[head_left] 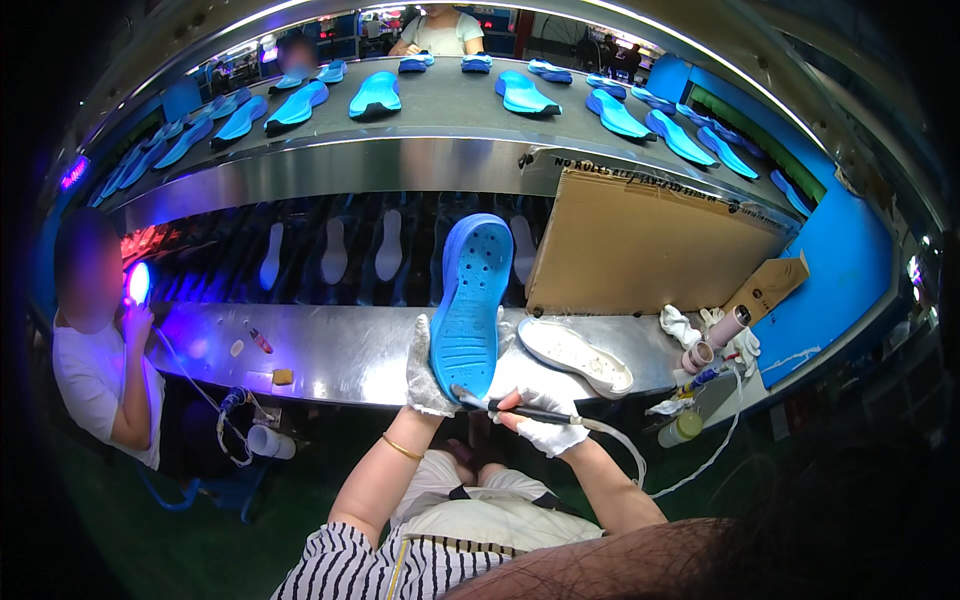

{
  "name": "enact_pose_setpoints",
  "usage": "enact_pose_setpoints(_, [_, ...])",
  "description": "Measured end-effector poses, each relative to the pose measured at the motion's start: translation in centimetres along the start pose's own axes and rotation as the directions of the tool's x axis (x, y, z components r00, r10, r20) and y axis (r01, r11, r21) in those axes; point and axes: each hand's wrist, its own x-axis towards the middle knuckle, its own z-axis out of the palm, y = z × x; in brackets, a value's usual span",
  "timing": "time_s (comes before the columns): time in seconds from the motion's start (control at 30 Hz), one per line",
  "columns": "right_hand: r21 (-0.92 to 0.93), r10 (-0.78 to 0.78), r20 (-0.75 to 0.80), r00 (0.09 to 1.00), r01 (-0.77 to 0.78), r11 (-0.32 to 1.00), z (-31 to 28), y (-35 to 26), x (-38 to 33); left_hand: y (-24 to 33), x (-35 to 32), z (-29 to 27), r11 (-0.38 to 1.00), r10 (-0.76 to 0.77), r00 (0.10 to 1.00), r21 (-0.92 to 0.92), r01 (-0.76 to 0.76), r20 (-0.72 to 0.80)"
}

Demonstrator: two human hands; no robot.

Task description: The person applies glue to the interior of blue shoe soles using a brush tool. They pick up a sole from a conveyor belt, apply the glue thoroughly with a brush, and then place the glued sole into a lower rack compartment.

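Note:
Upright in front of me is a blue shoe sole (474, 300), its inner face with small holes and ridges turned toward me. My left hand (426, 372), in a pale glove with a gold bangle at the wrist, grips its left edge near the lower end. In my right hand (548, 428), partly gloved, is a black-handled brush (535, 412) with a pale hose running off its rear end. The brush tip touches or nearly touches the sole's lower end. A white shoe sole (575, 355) lies on the metal bench to the right.
Behind the metal bench (340, 355) a dark lower conveyor (360, 215) carries several soles. Blue soles stand along the upper belt (450, 100). A cardboard sheet (640, 240) leans at right, near spools (728, 326) and a jar (682, 430). A co-worker (108, 390) sits at left.

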Motion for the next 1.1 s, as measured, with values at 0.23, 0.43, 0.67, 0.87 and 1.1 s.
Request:
enact_pose_setpoints(0.23, [-0.113, 0.157, 0.065, 0.985, -0.149, 0.982, -1.0, -0.1, 0.2, 0.7, 0.8, 1.5, 0.997, -0.068, 0.996, 0.035, 0.066, 0.059])
enact_pose_setpoints(0.43, [0.173, 0.214, 0.104, 0.971, -0.229, 0.958, -1.3, 0.9, -1.0, 1.7, 1.0, 1.3, 0.989, -0.14, 0.99, -0.04, 0.14, -0.002])
enact_pose_setpoints(0.67, [-0.163, -0.279, 0.159, 0.947, 0.304, 0.939, -1.4, -1.7, 2.2, 2.2, 1.7, 1.4, 0.96, -0.279, 0.956, -0.025, 0.278, -0.088])
enact_pose_setpoints(0.87, [-0.308, -0.089, 0.315, 0.945, 0.191, 0.932, -1.6, -1.5, 2.9, 3.2, 3.0, -0.4, 0.857, -0.425, 0.856, 0.173, 0.485, -0.294])
enact_pose_setpoints(1.1, [-0.063, 0.199, 0.368, 0.908, -0.189, 0.98, -3.3, -2.9, 3.6, 2.7, 3.0, 0.2, 0.695, -0.553, 0.768, 0.329, 0.639, -0.323])
